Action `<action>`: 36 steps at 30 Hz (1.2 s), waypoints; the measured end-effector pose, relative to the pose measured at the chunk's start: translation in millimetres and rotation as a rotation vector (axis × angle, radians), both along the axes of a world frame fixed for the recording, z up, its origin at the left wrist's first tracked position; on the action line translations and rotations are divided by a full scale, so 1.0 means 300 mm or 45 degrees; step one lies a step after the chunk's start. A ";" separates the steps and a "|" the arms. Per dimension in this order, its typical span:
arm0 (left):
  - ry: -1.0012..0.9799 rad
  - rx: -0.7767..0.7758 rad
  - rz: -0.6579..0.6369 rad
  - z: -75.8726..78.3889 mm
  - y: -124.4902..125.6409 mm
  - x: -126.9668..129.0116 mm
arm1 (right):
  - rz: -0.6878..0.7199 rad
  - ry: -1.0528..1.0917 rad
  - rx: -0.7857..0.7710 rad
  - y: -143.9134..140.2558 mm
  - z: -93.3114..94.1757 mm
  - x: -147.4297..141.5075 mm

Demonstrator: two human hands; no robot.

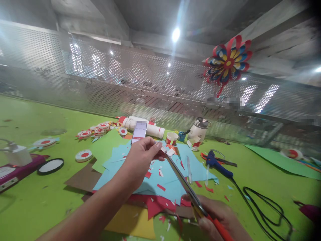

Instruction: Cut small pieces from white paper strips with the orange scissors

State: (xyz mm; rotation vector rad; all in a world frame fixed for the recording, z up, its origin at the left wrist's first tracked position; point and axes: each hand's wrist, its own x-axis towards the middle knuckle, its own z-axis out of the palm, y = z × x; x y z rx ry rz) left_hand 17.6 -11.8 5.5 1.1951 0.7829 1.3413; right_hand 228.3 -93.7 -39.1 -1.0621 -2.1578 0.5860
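Note:
My left hand point(144, 157) is closed in a pinch on a small piece of white paper point(163, 149), mostly hidden by the fingertips. My right hand point(213, 214), at the lower right, is wrapped round the red handle of long scissors point(182, 179). The blades point up and left, and their tip reaches the paper at my left fingers. Whether the blades touch it I cannot tell. Beneath both hands lie light blue paper sheets point(112, 175) scattered with red and white scraps point(161, 187). Red paper point(154, 204) and a yellow sheet point(132, 222) stick out below.
A phone point(139, 132) leans behind my left hand, near a paper cup point(172, 138) and white rolls point(155, 130). On the right lie a blue glue gun point(218, 165) and its black cord point(263, 209). A purple power strip point(22, 170) and black-rimmed disc point(50, 166) are left.

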 end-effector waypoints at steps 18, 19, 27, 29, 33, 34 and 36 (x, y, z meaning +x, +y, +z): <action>0.002 0.010 0.023 -0.003 0.000 0.004 | -0.090 -0.014 0.035 0.000 -0.021 0.012; 0.003 0.009 0.022 -0.003 0.001 0.004 | -0.085 -0.021 0.036 0.001 -0.021 0.013; 0.007 0.009 0.012 -0.003 0.003 0.003 | -0.131 -0.068 0.058 -0.007 -0.029 0.016; -0.004 0.000 0.011 -0.005 0.004 0.003 | -0.157 -0.068 0.065 -0.013 -0.030 0.010; 0.003 -0.015 0.033 -0.005 0.006 0.007 | -0.216 -0.083 0.093 -0.025 -0.022 -0.001; 0.015 -0.015 0.046 -0.004 0.006 0.007 | -0.222 -0.091 0.091 -0.027 -0.019 -0.002; 0.037 -0.006 0.087 -0.003 0.007 0.006 | -0.221 -0.106 0.082 -0.028 -0.011 -0.003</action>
